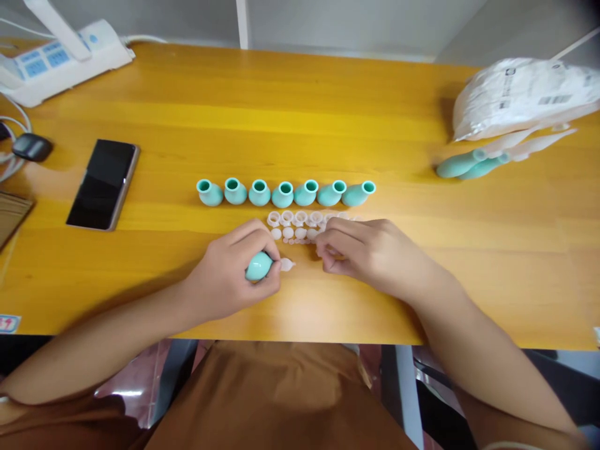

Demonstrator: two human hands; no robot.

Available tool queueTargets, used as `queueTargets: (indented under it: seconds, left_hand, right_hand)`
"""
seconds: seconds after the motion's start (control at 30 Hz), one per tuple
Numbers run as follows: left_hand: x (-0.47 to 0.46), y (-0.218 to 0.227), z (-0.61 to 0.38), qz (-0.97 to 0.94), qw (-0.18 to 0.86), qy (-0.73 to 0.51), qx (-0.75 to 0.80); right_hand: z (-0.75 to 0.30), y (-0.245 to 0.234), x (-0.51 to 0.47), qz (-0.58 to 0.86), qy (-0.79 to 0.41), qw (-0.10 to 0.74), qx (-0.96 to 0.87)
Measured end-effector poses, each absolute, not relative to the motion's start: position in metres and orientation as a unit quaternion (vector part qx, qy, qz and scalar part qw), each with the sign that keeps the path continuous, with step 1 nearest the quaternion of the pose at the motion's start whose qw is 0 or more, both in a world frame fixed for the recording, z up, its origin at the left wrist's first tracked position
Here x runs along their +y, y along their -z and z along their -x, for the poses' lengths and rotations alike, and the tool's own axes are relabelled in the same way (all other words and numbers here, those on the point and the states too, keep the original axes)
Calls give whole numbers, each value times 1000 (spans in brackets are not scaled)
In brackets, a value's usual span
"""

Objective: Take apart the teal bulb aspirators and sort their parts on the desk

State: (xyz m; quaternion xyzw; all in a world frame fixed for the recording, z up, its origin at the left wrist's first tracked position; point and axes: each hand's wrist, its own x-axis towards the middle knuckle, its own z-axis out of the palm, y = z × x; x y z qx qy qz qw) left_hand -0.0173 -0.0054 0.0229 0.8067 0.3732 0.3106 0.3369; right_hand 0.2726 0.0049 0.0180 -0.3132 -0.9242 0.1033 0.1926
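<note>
My left hand (239, 265) is closed around a teal rubber bulb (259, 267). A short translucent tip (287, 265) sticks out of the bulb's neck, pointing right. Over the right part of the small pieces is my right hand (360, 253), its thumb and fingers curled together in a pinch; whatever lies between them is hidden. Beyond both hands, clear plastic rings (300, 218) and small whitish discs (287, 232) lie in rows, partly covered by my right hand. Behind these stands a line of several open-necked teal bulbs (282, 195).
Two teal bulbs with long clear nozzles (482, 161) lie at the right, before a white plastic package (525, 97). A phone (102, 184) rests on the left, with a power strip (70, 62) and a black plug (32, 147) farther out. The wooden table (290, 319) ends before my body.
</note>
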Motion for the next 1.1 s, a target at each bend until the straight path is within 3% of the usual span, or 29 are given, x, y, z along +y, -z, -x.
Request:
queueTargets:
  seconds: [0.17, 0.53, 0.87, 0.97, 1.1]
  left_hand:
    - [-6, -22, 17, -812, 347, -291, 369]
    - [-5, -21, 17, -819, 336, -290, 364]
    - [-4, -23, 17, -814, 334, -296, 372]
    - [-3, -23, 18, -802, 335, -324, 375]
    - [0, -21, 19, -780, 358, -354, 373]
  right_hand:
    - [-272, -18, 6, 317, -8, 109, -942]
    - [-263, -12, 0, 321, 76, 84, -940]
    - [-279, -34, 4, 350, 71, 210, -910]
    - [-279, -35, 3, 337, 13, 247, -908]
    - [-270, -27, -3, 299, -55, 237, -923]
